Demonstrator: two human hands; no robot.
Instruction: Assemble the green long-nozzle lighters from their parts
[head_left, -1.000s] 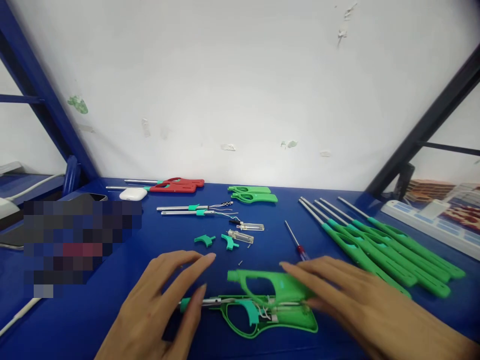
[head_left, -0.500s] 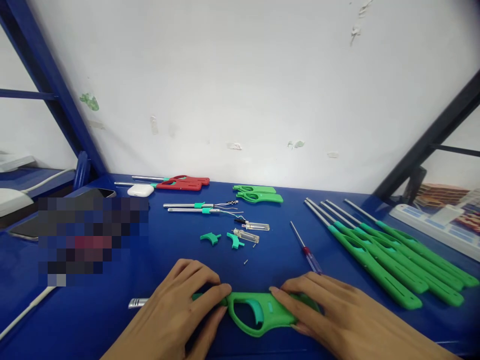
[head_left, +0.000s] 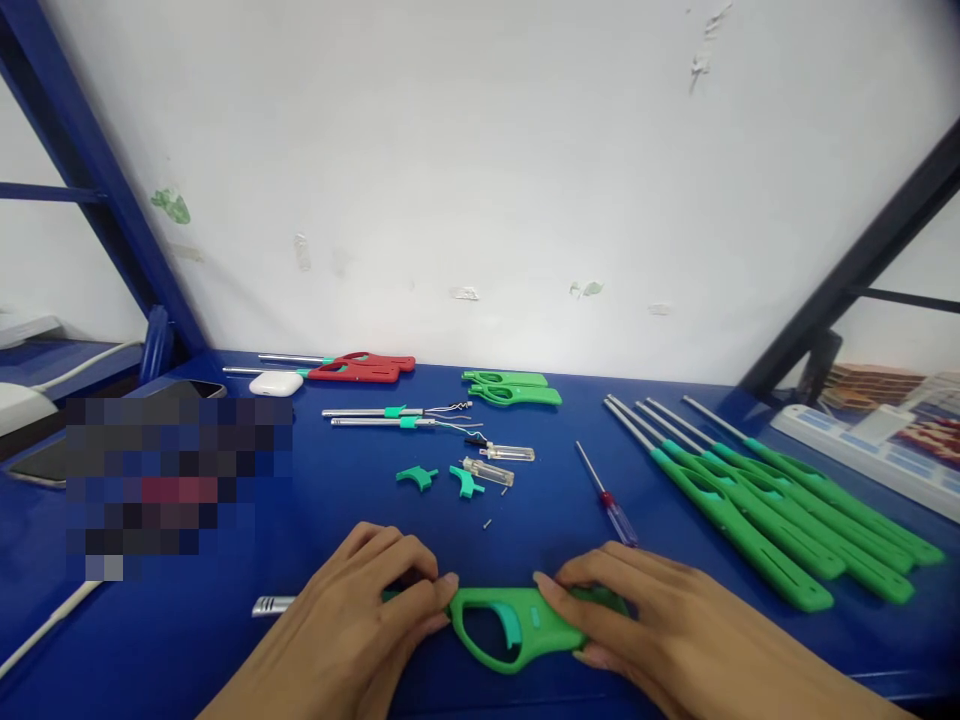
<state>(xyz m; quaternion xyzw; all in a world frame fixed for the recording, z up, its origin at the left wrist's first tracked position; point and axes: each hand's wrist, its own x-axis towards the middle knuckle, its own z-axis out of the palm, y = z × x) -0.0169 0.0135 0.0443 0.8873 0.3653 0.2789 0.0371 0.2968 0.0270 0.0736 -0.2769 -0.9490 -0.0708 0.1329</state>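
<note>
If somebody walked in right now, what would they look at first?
Probably the bright green lighter at the front, held between the left hand and the right hand. Next might come the slanting row of green lighters on the right, then the red lighters by the wall, at the back left.

Green upper casing (head_left: 551,632) now closed over wires, left hand (head_left: 360,615) shifted to its front end
</note>
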